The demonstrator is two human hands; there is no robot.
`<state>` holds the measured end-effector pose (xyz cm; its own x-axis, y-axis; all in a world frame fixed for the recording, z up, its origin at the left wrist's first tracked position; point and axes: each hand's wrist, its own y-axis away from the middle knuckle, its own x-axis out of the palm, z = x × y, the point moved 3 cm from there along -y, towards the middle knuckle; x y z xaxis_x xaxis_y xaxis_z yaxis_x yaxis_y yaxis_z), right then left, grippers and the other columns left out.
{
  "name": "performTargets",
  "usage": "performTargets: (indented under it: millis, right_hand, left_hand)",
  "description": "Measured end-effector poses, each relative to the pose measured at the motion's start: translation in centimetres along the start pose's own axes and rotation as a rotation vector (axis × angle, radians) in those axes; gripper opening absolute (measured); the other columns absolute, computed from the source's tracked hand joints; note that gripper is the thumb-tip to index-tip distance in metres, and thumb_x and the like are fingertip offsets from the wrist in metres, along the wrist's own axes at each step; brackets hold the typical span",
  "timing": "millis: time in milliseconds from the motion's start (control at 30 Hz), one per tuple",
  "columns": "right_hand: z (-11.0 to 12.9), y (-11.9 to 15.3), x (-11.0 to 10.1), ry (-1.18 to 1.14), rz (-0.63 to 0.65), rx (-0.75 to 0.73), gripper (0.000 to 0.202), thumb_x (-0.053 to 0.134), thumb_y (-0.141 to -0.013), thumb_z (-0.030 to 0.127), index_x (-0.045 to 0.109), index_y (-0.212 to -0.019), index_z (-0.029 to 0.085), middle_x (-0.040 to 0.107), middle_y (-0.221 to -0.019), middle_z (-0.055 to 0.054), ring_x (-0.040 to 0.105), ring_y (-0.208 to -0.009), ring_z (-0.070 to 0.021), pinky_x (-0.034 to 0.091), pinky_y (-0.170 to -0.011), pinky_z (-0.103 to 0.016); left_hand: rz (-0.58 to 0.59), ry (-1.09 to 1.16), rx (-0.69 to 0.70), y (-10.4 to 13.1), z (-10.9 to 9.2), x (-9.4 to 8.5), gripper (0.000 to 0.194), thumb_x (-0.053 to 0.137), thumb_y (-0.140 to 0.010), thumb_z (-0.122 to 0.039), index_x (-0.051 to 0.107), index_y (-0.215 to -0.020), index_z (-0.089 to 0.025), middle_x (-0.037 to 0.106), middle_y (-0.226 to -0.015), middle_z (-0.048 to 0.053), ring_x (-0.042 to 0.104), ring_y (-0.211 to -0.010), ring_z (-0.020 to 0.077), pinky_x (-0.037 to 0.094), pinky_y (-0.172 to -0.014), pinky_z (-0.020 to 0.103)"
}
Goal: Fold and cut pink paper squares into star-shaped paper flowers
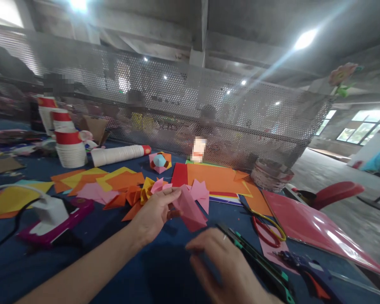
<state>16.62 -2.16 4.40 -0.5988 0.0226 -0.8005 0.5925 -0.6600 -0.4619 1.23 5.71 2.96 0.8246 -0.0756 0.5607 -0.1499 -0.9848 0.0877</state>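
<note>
My left hand (pixel 161 209) pinches a folded sheet of pink paper (pixel 191 211) between thumb and fingers, above the dark blue tabletop. Below and to the right of that paper, my right hand (pixel 224 259) hovers with its fingers curved and apart, slightly blurred and holding nothing. Folded paper pieces in orange (pixel 133 195) and yellow lie behind my left hand. Another pink folded piece (pixel 200 192) with pointed corners shows just behind the held paper. Farther back sits a small multicoloured paper ball (pixel 160 162).
Orange sheets (pixel 209 177) are stacked behind my hands. To the right lie scissors (pixel 269 230), long black-and-green tools (pixel 256 257), a blue-and-red hand tool (pixel 307 270) and a glossy red-pink packet (pixel 323 223). Paper cups (pixel 70 152) and a purple power strip (pixel 55 226) occupy the left. A perforated screen (pixel 177 105) borders the back.
</note>
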Motion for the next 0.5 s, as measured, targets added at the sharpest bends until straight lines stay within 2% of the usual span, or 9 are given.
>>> performTargets:
  millis: [33,133,233,333,500]
  right_hand:
    - [-0.7,-0.4,-1.0,-0.022,-0.067,0.100,0.015,0.046,-0.089,0.015,0.056,-0.099,0.019,0.061,-0.094,-0.005,0.058,-0.088,-0.0153,0.047,-0.076,-0.027]
    - [-2.5,-0.8,-2.8,-0.050,-0.195,0.275,0.012,0.046,-0.091,0.023,0.055,-0.098,0.019,0.060,-0.092,-0.004,0.056,-0.082,-0.0147,0.046,-0.072,-0.026]
    - [-3.9,-0.5,-2.7,-0.118,-0.192,0.410,0.016,0.045,-0.092,0.029,0.053,-0.102,0.020,0.060,-0.088,-0.002,0.055,-0.075,-0.0136,0.044,-0.066,-0.025]
    - [-4.3,-0.2,-2.0,-0.200,-0.145,0.424,0.018,0.045,-0.091,0.028,0.051,-0.107,0.020,0.060,-0.085,0.000,0.054,-0.073,-0.0125,0.044,-0.065,-0.023]
    - [-4.1,0.1,-1.3,-0.204,-0.123,0.378,0.025,0.048,-0.085,0.017,0.049,-0.110,0.021,0.060,-0.081,0.002,0.056,-0.073,-0.0112,0.044,-0.069,-0.023]
  left_hand:
    - [0.009,-0.005,-0.012,0.1,0.0,0.1,0.007,0.064,-0.080,-0.021,0.065,-0.077,-0.015,0.065,-0.076,0.001,0.060,-0.065,0.0113,0.050,-0.055,0.020]
    - [0.023,-0.019,-0.050,0.3,0.2,0.4,0.008,0.059,-0.084,-0.019,0.066,-0.081,-0.015,0.065,-0.079,0.002,0.061,-0.069,0.0117,0.051,-0.058,0.021]
    - [0.027,-0.031,-0.072,0.5,0.4,0.5,0.009,0.058,-0.085,-0.019,0.066,-0.087,-0.016,0.065,-0.082,0.002,0.061,-0.070,0.0111,0.050,-0.057,0.019]
    - [0.057,-0.054,-0.084,0.5,0.7,0.6,0.009,0.061,-0.084,-0.022,0.067,-0.084,-0.016,0.065,-0.079,0.002,0.060,-0.067,0.0111,0.049,-0.054,0.019]
    - [0.160,-0.109,-0.099,0.7,1.2,0.9,0.016,0.066,-0.080,-0.032,0.066,-0.081,-0.016,0.064,-0.076,0.002,0.059,-0.066,0.0111,0.049,-0.055,0.018]
